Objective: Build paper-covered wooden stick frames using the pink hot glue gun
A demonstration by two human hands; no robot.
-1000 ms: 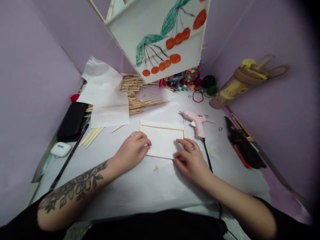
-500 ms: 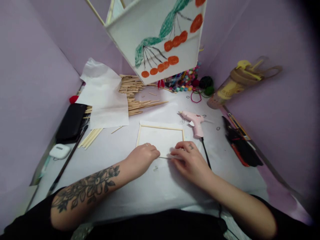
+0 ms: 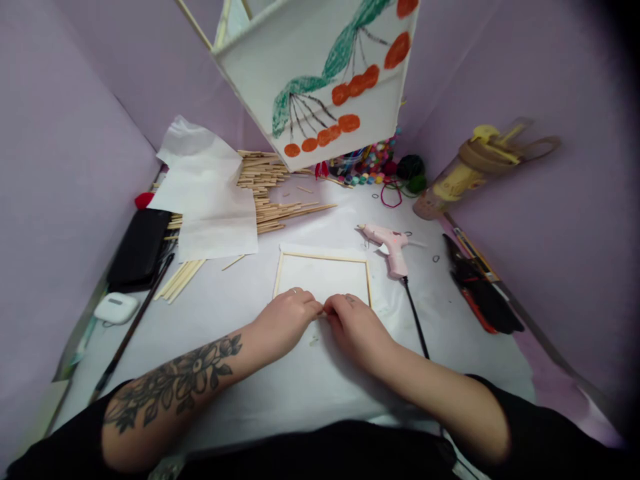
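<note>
Both hands, left [image 3: 290,320] and right [image 3: 357,333], nearly together, fingers pinched at near edge of paper-backed stick frame [image 3: 323,256]. Grip detail hidden. Frame flat on white-covered table [image 3: 280,393], just left of pink glue gun [image 3: 393,247]. Bamboo sticks [image 3: 263,173] beyond, partly under white paper [image 3: 217,220].

Looks like bare, matt wood along the stick frame [image 3: 325,257], with smooth white paper in the inner sheet [image 3: 320,277]; shows dry, unpainted wood in the loose sticks [image 3: 261,172], creased matt paper in the overlapping sheets [image 3: 215,220], smooth pink plastic on the glue gun [image 3: 395,250], glossy white plastic on the small case [image 3: 117,308] and rough, grainy colouring on the hanging panel [image 3: 325,100]
</note>
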